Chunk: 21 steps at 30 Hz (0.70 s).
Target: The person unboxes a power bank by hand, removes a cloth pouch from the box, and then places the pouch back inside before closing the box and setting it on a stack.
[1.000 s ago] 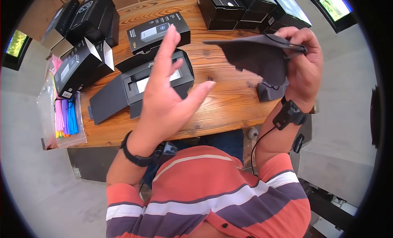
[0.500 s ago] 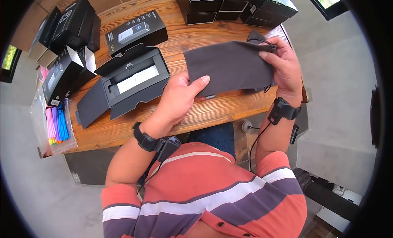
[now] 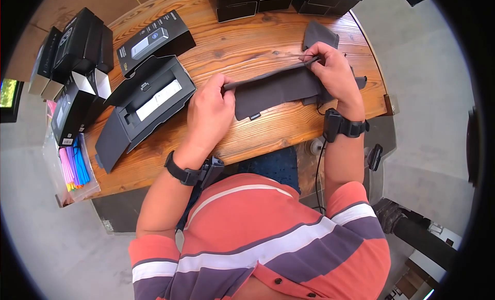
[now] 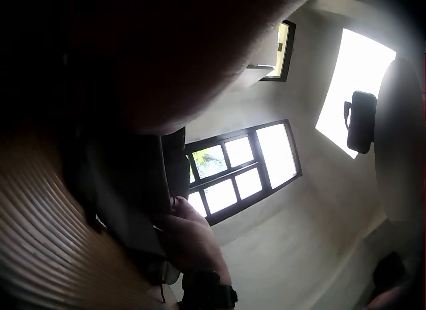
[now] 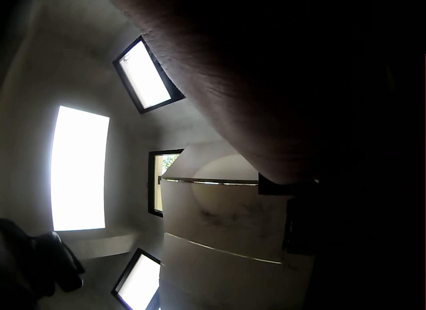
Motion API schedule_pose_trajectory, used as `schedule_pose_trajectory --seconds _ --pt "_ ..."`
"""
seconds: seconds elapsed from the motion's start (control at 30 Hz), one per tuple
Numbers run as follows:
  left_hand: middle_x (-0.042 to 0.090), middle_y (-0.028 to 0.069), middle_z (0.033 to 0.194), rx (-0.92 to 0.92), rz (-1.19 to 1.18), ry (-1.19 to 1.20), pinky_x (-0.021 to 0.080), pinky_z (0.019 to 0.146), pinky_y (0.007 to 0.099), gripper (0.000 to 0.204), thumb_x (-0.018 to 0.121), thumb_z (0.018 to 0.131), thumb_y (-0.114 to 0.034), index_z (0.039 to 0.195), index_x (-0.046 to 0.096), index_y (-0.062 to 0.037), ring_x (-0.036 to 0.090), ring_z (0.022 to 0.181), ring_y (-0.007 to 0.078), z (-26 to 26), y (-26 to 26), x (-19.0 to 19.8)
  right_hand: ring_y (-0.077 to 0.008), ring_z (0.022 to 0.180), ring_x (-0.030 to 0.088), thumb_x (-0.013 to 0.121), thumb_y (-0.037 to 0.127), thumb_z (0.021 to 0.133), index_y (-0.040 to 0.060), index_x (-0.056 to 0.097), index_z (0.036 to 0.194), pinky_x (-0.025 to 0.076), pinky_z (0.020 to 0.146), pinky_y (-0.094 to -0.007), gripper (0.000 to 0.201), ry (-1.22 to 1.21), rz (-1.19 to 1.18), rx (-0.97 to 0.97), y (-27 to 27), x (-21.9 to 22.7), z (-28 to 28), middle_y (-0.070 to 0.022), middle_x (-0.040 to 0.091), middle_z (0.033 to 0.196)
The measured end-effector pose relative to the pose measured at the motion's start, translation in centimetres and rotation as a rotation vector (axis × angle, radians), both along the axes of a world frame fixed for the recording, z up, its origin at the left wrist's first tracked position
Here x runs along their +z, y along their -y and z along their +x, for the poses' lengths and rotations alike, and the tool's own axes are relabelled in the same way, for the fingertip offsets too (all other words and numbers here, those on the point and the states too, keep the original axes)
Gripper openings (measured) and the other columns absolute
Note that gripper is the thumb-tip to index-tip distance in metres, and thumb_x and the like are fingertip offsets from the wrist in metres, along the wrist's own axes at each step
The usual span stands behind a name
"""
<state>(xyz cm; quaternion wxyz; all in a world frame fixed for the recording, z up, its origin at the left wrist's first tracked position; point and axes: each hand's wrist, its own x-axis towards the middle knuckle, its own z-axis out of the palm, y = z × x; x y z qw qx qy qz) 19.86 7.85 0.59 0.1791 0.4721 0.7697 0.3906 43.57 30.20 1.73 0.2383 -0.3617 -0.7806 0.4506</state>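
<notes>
Between both hands, low over the wooden table (image 3: 258,127), a dark grey drawstring pouch (image 3: 278,92) is stretched lengthwise with a small label on its lower edge. At the pouch's upper left corner, my left hand (image 3: 210,108) grips the cloth between thumb and curled fingers. My right hand (image 3: 335,73) pinches the opposite end, where thin cords show by the fingers. In the left wrist view the pouch (image 4: 133,197) is a dark shape reaching to the right hand (image 4: 190,240). The right wrist view is mostly filled by shadowed skin.
An opened black box (image 3: 157,101) with a white paper inside lies left of the hands. A closed box (image 3: 154,39) stands behind it, and more boxes (image 3: 80,47) are at far left. Colourful sticks (image 3: 75,166) lie in a plastic bag. Another grey pouch (image 3: 319,36) is beyond the right hand.
My left hand, at first raised and empty, has come down and taken the pouch's left end, then shifted to its upper corner. The pouch is now stretched and lower over the table.
</notes>
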Motion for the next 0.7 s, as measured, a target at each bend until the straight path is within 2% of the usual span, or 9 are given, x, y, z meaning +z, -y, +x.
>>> schedule_pose_trajectory --seconds 0.03,0.1,0.2,0.23,0.3,0.43,0.5,0.6,0.7 --pt "0.078 0.017 0.101 -0.002 -0.002 0.0 0.059 0.085 0.0405 0.013 0.07 0.102 -0.007 0.113 0.073 -0.0013 0.076 0.093 0.0339 -0.1 0.1 -0.3 -0.0106 0.098 0.067 0.066 -0.008 0.093 -0.0011 0.071 0.103 0.055 0.089 -0.0277 0.013 0.0 -0.002 -0.002 0.1 -0.1 0.1 -0.0033 0.074 0.099" --pt "0.079 0.0177 0.112 -0.086 0.129 -0.178 0.061 0.089 0.0436 0.016 0.07 0.097 -0.001 0.112 0.074 -0.0015 0.076 0.101 0.0386 -0.3 0.4 -0.8 -0.0174 0.106 0.071 0.058 -0.013 0.09 -0.0014 0.07 0.101 0.056 0.096 -0.0312 0.02 -0.075 0.108 0.059 0.6 -0.2 0.4 -0.0075 0.077 0.104" --pt "0.079 0.0161 0.12 -0.196 0.188 -0.261 0.062 0.093 0.0457 0.022 0.073 0.09 0.004 0.111 0.075 -0.0029 0.076 0.109 0.039 -0.3 1.1 -1.0 -0.025 0.116 0.073 0.055 -0.016 0.086 -0.0019 0.07 0.1 0.055 0.104 -0.0345 0.025 -0.037 0.22 0.062 0.8 -0.4 1.2 -0.0111 0.077 0.113" --pt "0.079 0.0161 0.12 -0.2 0.184 -0.26 0.062 0.093 0.0457 0.022 0.073 0.09 0.004 0.111 0.075 -0.0029 0.076 0.109 0.039 -0.2 1.3 -0.9 -0.025 0.116 0.073 0.055 -0.016 0.086 -0.0019 0.07 0.1 0.055 0.104 -0.0345 0.025 -0.036 0.216 0.059 0.9 -0.5 1.4 -0.0111 0.077 0.113" --pt "0.079 0.0134 0.121 -0.255 0.216 -0.432 0.063 0.093 0.0441 0.027 0.076 0.085 0.006 0.109 0.077 -0.0052 0.077 0.111 0.0363 0.0 1.8 -0.8 -0.0287 0.121 0.071 0.056 -0.017 0.083 -0.002 0.07 0.098 0.054 0.106 -0.0361 0.026 -0.036 0.266 0.091 1.0 -0.8 1.7 -0.0124 0.076 0.121" --pt "0.08 0.0111 0.123 -0.301 0.209 -0.526 0.065 0.09 0.0419 0.026 0.078 0.084 0.004 0.107 0.08 -0.0073 0.078 0.112 0.0337 0.1 2.4 -0.8 -0.0288 0.122 0.071 0.06 -0.015 0.086 -0.001 0.071 0.102 0.054 0.107 -0.0368 0.024 -0.02 0.336 0.122 1.7 -0.7 2.1 -0.0123 0.076 0.122" --pt "0.078 0.0108 0.117 -0.311 0.29 -0.6 0.065 0.079 0.0421 0.02 0.076 0.084 0.001 0.102 0.079 -0.0082 0.078 0.103 0.0315 0.0 2.4 -0.7 -0.0278 0.12 0.071 0.065 -0.013 0.088 0.0002 0.071 0.111 0.054 0.107 -0.0369 0.028 -0.097 0.316 0.063 2.5 -0.7 1.8 -0.0119 0.075 0.122" --pt "0.079 0.0103 0.119 -0.302 0.265 -0.587 0.065 0.08 0.0415 0.021 0.077 0.085 0.0 0.103 0.08 -0.0088 0.079 0.105 0.0311 0.1 2.6 -0.6 -0.0262 0.113 0.07 0.069 -0.012 0.089 0.0005 0.069 0.121 0.054 0.104 -0.0354 0.035 -0.054 0.266 0.006 4.2 0.4 1.3 -0.0104 0.074 0.116" --pt "0.079 0.01 0.119 -0.286 0.264 -0.583 0.066 0.081 0.0411 0.021 0.077 0.085 0.0 0.103 0.081 -0.0091 0.079 0.105 0.0308 -0.1 2.6 -0.8 -0.0248 0.106 0.068 0.069 -0.013 0.087 0.0 0.067 0.123 0.053 0.099 -0.0344 0.039 0.035 0.201 0.039 4.3 1.0 1.8 -0.0091 0.071 0.107"
